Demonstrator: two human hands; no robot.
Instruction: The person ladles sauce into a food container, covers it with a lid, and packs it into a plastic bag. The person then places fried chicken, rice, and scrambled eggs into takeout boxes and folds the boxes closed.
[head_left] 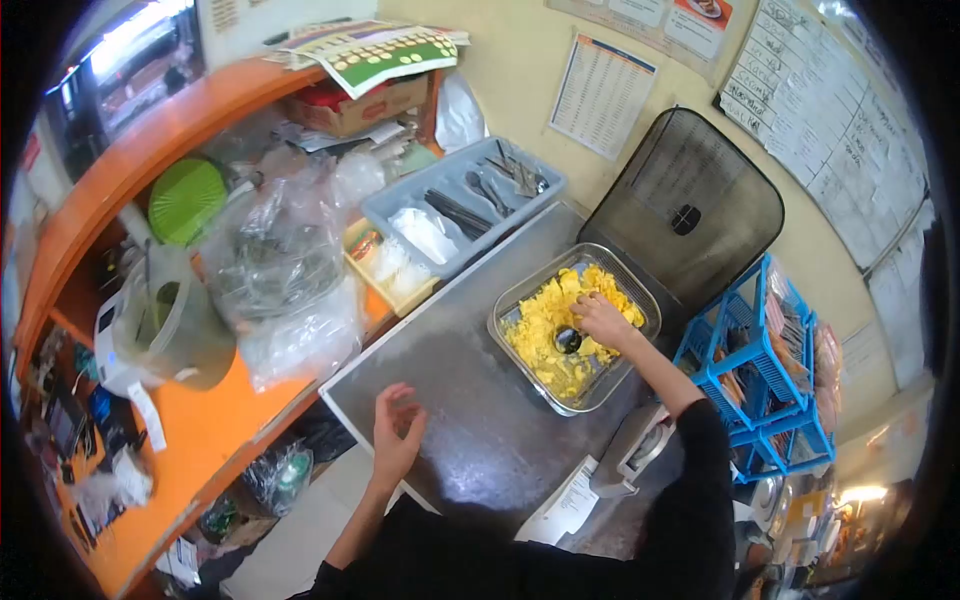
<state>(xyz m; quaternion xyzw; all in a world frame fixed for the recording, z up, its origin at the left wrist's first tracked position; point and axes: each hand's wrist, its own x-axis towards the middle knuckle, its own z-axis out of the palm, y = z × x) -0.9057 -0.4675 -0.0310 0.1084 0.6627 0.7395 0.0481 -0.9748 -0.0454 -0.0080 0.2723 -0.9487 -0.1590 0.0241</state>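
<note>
A rectangular see-through tray point(513, 367) with a metal-looking rim holds crumbled yellow food point(540, 318) that looks like scrambled egg or broken chips. My right hand point(606, 322) reaches into it from the right, fingers bent down and together on the food. Its fingertips are partly hidden, but they appear to grip some yellow pieces. Just left of those fingers, a small dark round thing point(567, 341) sits amid the food. My left hand point(398, 432) hovers over the grey counter point(470, 440), fingers loosely curled and apart, holding nothing.
A dark see-through lid point(690, 200) leans against the wall behind the tray. Blue baskets point(750, 370) stand at right, near a stapler-like device point(640, 445) and paper point(565, 510). Left are a grey cutlery bin point(400, 210), plastic bags point(290, 260) and a bucket point(185, 335).
</note>
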